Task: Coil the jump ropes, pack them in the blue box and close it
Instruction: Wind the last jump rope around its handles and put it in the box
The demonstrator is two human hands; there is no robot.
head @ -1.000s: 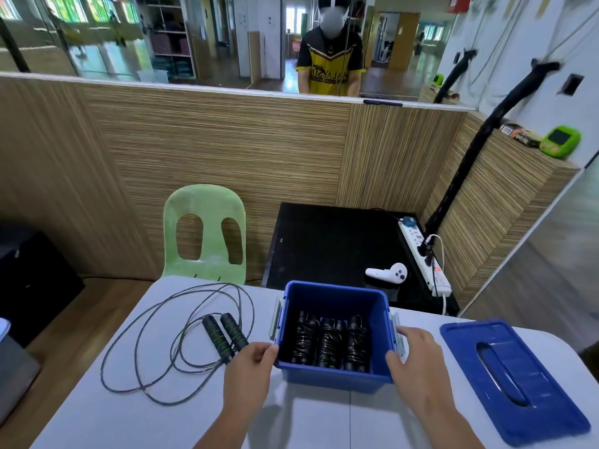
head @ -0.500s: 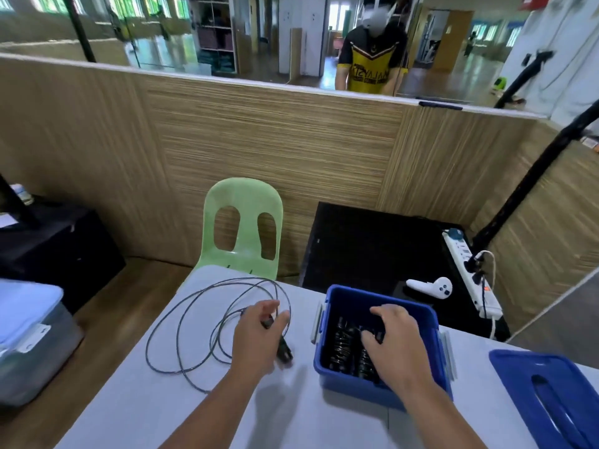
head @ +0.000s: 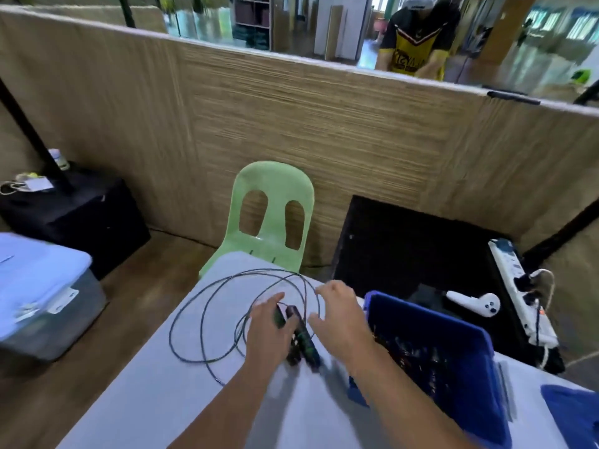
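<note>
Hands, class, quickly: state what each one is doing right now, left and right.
Left hand: closed, gripping the black green-banded jump rope handles.
Right hand: open, fingers spread, holding nothing.

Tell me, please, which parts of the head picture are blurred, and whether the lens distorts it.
Head view: motion blur smears the left hand, right hand, jump rope handles and blue box; the green chair looks fairly sharp. Head view: the wide-angle lens bows the top edge of the partition.
</note>
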